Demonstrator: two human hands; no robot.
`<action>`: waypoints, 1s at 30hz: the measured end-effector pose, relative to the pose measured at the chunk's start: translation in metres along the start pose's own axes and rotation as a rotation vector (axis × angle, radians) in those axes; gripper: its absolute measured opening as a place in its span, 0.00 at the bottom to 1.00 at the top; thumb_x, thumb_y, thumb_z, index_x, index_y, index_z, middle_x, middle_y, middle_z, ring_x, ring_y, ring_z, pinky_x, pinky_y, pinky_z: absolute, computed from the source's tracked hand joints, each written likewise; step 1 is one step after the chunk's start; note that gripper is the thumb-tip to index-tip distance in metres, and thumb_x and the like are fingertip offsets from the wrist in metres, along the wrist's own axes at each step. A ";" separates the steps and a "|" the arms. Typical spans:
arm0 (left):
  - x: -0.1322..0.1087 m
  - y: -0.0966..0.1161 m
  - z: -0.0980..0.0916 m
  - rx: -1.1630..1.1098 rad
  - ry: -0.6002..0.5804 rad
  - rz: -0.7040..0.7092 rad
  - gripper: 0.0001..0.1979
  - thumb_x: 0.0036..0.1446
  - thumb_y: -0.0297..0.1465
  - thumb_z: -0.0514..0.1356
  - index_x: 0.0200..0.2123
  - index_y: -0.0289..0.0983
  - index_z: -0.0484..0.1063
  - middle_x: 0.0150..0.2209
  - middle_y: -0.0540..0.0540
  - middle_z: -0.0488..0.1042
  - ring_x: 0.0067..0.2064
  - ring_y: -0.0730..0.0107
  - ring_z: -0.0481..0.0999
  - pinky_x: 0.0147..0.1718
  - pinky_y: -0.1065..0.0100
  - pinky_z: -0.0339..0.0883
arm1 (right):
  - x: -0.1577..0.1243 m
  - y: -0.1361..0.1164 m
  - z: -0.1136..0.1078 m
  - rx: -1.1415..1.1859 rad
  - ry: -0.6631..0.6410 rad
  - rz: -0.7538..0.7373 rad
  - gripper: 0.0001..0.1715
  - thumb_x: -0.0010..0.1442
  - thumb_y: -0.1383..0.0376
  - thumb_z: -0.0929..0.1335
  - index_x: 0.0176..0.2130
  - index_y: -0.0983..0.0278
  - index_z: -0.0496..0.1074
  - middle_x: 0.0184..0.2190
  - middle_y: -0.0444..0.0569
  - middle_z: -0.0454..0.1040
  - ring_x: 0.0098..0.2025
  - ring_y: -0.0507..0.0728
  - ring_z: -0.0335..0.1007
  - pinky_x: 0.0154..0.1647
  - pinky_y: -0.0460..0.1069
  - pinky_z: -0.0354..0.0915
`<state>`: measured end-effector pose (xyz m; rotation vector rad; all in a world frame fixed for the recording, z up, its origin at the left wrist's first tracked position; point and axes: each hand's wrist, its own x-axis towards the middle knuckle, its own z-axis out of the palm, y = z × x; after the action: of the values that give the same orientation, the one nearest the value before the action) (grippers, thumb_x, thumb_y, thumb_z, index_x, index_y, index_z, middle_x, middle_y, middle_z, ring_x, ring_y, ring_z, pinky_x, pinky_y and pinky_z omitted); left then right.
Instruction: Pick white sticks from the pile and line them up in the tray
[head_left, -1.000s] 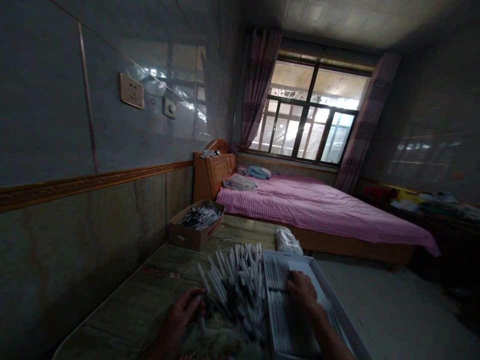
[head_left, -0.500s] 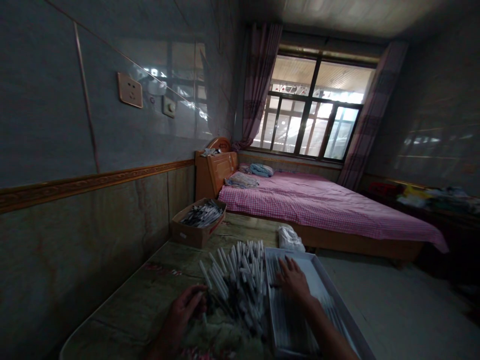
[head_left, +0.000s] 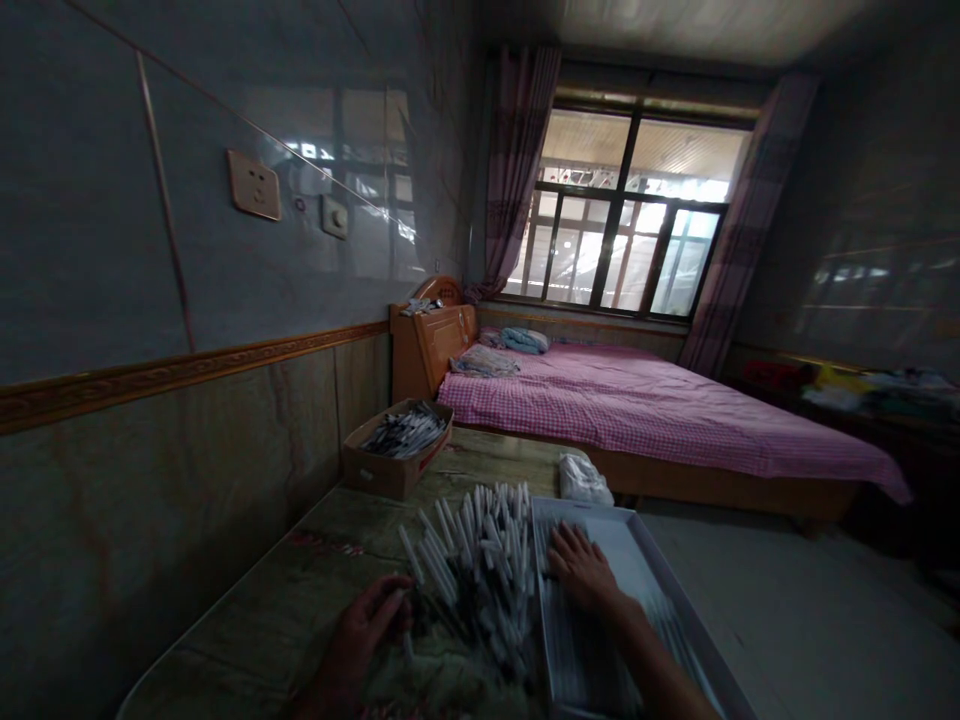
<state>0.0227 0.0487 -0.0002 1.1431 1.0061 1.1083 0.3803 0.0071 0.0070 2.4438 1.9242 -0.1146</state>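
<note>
My left hand (head_left: 371, 620) is at the near left of a pile of pens (head_left: 480, 560), fingers curled in a pinch. A pale pen (head_left: 408, 648) pokes out below its fingertips; the rest is hidden. The piled pens have whitish barrels and dark ends, and lie fanned on the table. My right hand (head_left: 585, 568) rests palm down in a shallow white tray (head_left: 541, 600), fingers stretched and slightly spread. Under and around it lie rows of thin, pale, pen-like sticks (head_left: 581, 650), too dim to tell apart.
A cardboard box (head_left: 386, 472) full of pens stands at the table's far left, near the wall. By the tray's far end lies a white plastic bundle (head_left: 583, 480). Beyond the table (head_left: 285, 590) is a bed with a pink checked cover (head_left: 637, 400).
My right hand has drawn slightly back toward me along the tray, its fingers lying flatter. My left hand has barely moved.
</note>
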 end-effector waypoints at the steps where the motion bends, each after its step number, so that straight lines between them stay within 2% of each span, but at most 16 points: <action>1: 0.000 -0.001 0.000 0.004 -0.002 0.003 0.21 0.41 0.47 0.68 0.36 0.38 0.78 0.26 0.47 0.78 0.29 0.64 0.76 0.30 0.68 0.71 | 0.000 -0.001 0.000 -0.005 -0.009 -0.027 0.30 0.71 0.57 0.53 0.69 0.54 0.54 0.72 0.46 0.44 0.73 0.62 0.35 0.68 0.63 0.42; 3: 0.001 -0.002 -0.001 0.005 -0.006 0.004 0.22 0.42 0.47 0.68 0.36 0.38 0.78 0.26 0.47 0.77 0.29 0.64 0.76 0.29 0.68 0.70 | 0.000 -0.001 0.001 -0.006 -0.018 -0.043 0.29 0.71 0.57 0.53 0.69 0.53 0.53 0.72 0.46 0.43 0.73 0.63 0.35 0.68 0.65 0.42; 7: 0.003 -0.006 -0.002 -0.004 -0.009 -0.001 0.24 0.40 0.48 0.69 0.35 0.38 0.78 0.24 0.48 0.77 0.28 0.64 0.75 0.27 0.68 0.69 | -0.002 0.002 0.001 0.023 -0.010 0.079 0.32 0.71 0.56 0.53 0.70 0.54 0.47 0.72 0.47 0.40 0.73 0.61 0.33 0.68 0.64 0.43; 10: 0.005 -0.008 -0.003 -0.016 -0.011 -0.007 0.25 0.39 0.49 0.69 0.36 0.37 0.78 0.25 0.48 0.77 0.28 0.64 0.76 0.28 0.67 0.69 | -0.003 0.002 -0.001 0.028 -0.025 0.090 0.33 0.71 0.55 0.53 0.71 0.56 0.46 0.72 0.48 0.40 0.73 0.61 0.32 0.69 0.63 0.41; 14: 0.006 -0.008 -0.003 -0.022 -0.020 0.000 0.25 0.39 0.49 0.69 0.36 0.37 0.78 0.25 0.47 0.77 0.28 0.64 0.76 0.29 0.67 0.70 | -0.004 -0.002 -0.004 0.016 -0.054 0.059 0.32 0.71 0.54 0.53 0.70 0.58 0.50 0.72 0.51 0.40 0.73 0.63 0.31 0.68 0.64 0.43; 17: 0.005 -0.007 -0.001 -0.035 -0.010 0.005 0.23 0.39 0.48 0.69 0.35 0.37 0.78 0.24 0.48 0.77 0.27 0.65 0.75 0.28 0.68 0.69 | -0.006 -0.003 -0.003 -0.009 -0.029 0.030 0.30 0.71 0.57 0.54 0.69 0.56 0.53 0.72 0.53 0.41 0.73 0.64 0.32 0.67 0.66 0.43; 21: 0.002 -0.004 0.001 -0.043 0.013 0.042 0.21 0.42 0.45 0.68 0.35 0.37 0.77 0.24 0.49 0.77 0.27 0.66 0.75 0.29 0.67 0.69 | -0.008 0.003 -0.006 -0.022 -0.018 -0.040 0.27 0.68 0.63 0.58 0.64 0.50 0.63 0.72 0.45 0.45 0.73 0.67 0.34 0.66 0.69 0.43; 23: -0.001 -0.002 0.002 -0.024 0.033 0.057 0.19 0.43 0.45 0.67 0.34 0.37 0.77 0.25 0.48 0.77 0.27 0.66 0.75 0.28 0.67 0.69 | -0.008 0.006 -0.013 0.050 0.048 -0.043 0.26 0.66 0.66 0.60 0.61 0.52 0.67 0.70 0.45 0.52 0.72 0.65 0.39 0.67 0.65 0.46; 26: -0.004 0.003 0.004 -0.001 0.040 0.073 0.19 0.43 0.45 0.66 0.33 0.37 0.77 0.25 0.48 0.77 0.27 0.65 0.75 0.29 0.66 0.69 | -0.012 0.002 -0.029 0.197 0.206 -0.004 0.26 0.66 0.63 0.59 0.61 0.60 0.67 0.64 0.51 0.64 0.67 0.61 0.56 0.64 0.55 0.55; 28: -0.007 0.007 0.006 0.007 0.047 0.077 0.18 0.43 0.45 0.66 0.32 0.37 0.77 0.24 0.48 0.76 0.27 0.65 0.75 0.29 0.66 0.69 | -0.020 -0.010 -0.042 0.301 0.284 0.002 0.27 0.65 0.63 0.58 0.61 0.62 0.67 0.58 0.54 0.71 0.59 0.59 0.67 0.57 0.51 0.63; 30: -0.008 0.010 0.008 0.007 0.057 0.079 0.17 0.43 0.44 0.66 0.31 0.37 0.77 0.24 0.48 0.76 0.27 0.65 0.75 0.29 0.66 0.69 | -0.035 -0.031 -0.054 0.401 0.304 -0.039 0.25 0.63 0.64 0.59 0.55 0.61 0.71 0.51 0.51 0.76 0.50 0.58 0.74 0.48 0.47 0.67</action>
<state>0.0278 0.0401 0.0107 1.1714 1.0170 1.2072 0.3444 -0.0155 0.0645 2.8155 2.2655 -0.1512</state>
